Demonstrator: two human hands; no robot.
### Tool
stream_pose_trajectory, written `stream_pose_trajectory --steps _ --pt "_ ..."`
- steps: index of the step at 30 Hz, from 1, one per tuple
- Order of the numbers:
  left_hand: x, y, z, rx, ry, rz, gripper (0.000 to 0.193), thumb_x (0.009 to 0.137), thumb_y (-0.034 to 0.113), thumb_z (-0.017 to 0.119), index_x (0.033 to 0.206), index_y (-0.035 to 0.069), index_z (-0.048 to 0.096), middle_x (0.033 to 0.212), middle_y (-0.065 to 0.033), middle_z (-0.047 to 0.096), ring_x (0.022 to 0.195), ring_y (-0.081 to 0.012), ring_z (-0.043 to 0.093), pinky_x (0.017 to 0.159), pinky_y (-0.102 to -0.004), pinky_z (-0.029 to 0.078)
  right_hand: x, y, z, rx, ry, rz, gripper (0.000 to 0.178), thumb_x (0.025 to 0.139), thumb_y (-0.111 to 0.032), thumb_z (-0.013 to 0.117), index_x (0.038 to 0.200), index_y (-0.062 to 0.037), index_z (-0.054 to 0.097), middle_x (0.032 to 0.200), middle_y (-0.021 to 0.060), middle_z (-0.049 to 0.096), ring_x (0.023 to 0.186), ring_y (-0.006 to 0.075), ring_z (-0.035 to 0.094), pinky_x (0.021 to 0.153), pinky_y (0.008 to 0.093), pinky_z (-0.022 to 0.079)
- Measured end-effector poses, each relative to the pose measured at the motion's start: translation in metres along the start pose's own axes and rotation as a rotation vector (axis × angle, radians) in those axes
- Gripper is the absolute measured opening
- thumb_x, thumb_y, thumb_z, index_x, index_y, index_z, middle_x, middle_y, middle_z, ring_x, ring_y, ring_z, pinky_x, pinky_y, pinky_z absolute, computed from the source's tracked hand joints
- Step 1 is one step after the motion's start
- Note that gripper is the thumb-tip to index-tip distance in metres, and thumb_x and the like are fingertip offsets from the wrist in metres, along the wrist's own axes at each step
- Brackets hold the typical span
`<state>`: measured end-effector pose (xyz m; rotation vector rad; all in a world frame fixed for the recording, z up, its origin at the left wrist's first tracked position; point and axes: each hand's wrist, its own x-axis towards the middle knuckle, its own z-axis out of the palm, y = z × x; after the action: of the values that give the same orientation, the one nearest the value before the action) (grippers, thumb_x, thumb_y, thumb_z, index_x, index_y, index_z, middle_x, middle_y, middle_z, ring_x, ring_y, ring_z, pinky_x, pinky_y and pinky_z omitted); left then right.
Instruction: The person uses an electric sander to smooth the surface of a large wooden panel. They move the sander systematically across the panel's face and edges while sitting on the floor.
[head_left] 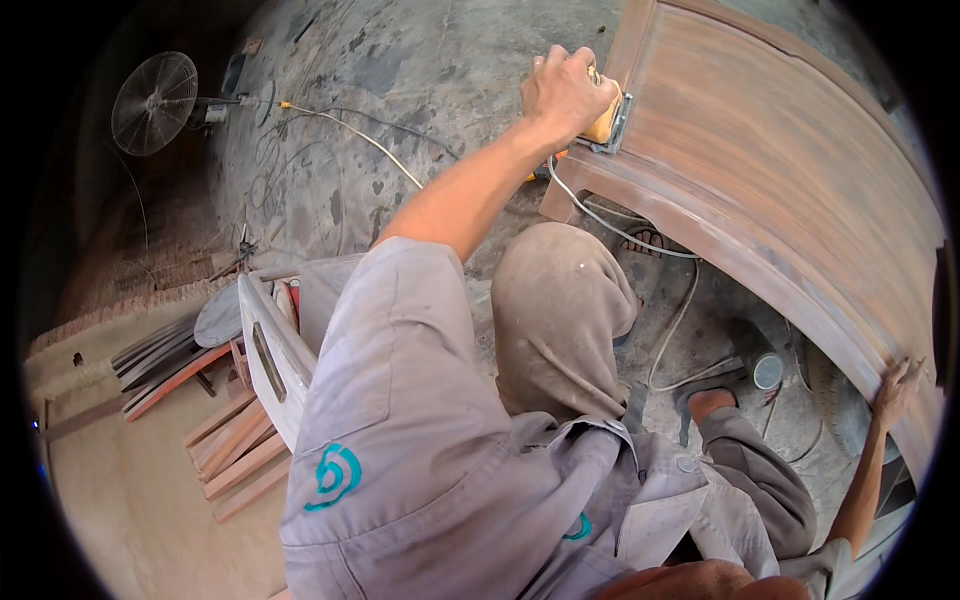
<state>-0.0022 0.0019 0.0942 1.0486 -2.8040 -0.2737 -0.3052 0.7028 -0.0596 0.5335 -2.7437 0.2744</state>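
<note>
Wood fills the right of the head view: a broad panel (770, 130) with brown streaked grain, framed by plainer, paler rails whose long edges bow in the fisheye rim. At its upper left end sits a yellow power sander (603, 122) with a flat, squarish base, lying at the frame's inner edge. The left hand (568, 95) is curled over the sander's body, fingers wrapped around it from above. The right hand (897, 392) lies far along the lower rail, fingers stretched out on the wood — whether it also clasps the edge I cannot tell. A smooth grey cable (680, 253) loops beneath the rail. Rough concrete floor (400, 75), blotched with dark stains, stretches from the sander toward a round wire-caged fan (154, 103), with a pale cord (370, 145) snaking across it. Room below the rail is tighter: a bent knee (560, 310) in dull brown cloth stands near the panel's corner, and a round-ended can (767, 372) and a foot (712, 402) lie under the curve. At lower left, straight reddish wooden strips (240, 450) are piled beside a pale slotted frame (268, 350). The dusty grey shirt (420, 400) bears a teal curled mark (333, 475) — shaped like a swirl.
</note>
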Motion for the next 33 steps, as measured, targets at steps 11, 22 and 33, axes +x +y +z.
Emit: stream_pose_trajectory --steps 11,22,33 --pt "0.017 -0.002 0.006 -0.057 0.040 0.002 0.043 0.083 0.036 0.065 0.115 0.009 0.071 0.121 -0.0179 0.063 0.117 -0.0397 0.057 0.097 -0.0508 0.051 -0.002 0.002 0.001 -0.005 0.037 -0.017 0.066 0.106 -0.042 0.048 0.159 -0.0059 0.033 0.158 0.0239 0.040 0.146 0.0402 0.038 0.118 0.0460 0.032" --pt "-0.001 -0.009 0.000 -0.051 0.010 -0.054 0.041 0.083 0.036 0.065 0.114 0.010 0.071 0.119 -0.0175 0.063 0.116 -0.0392 0.058 0.097 -0.0498 0.050 -0.001 0.001 -0.001 0.032 -0.029 0.056 0.063 0.105 -0.039 0.049 0.155 -0.0027 0.040 0.153 0.0262 0.046 0.143 0.0417 0.042 0.116 0.0463 0.033" --pt "0.045 -0.006 -0.001 -0.080 0.026 -0.052 0.043 0.084 0.037 0.063 0.117 0.010 0.070 0.123 -0.0172 0.063 0.120 -0.0382 0.057 0.100 -0.0498 0.049 0.000 -0.001 0.003 0.010 0.016 -0.008 0.064 0.106 -0.041 0.046 0.157 -0.0033 0.037 0.156 0.0261 0.042 0.145 0.0415 0.039 0.119 0.0459 0.031"
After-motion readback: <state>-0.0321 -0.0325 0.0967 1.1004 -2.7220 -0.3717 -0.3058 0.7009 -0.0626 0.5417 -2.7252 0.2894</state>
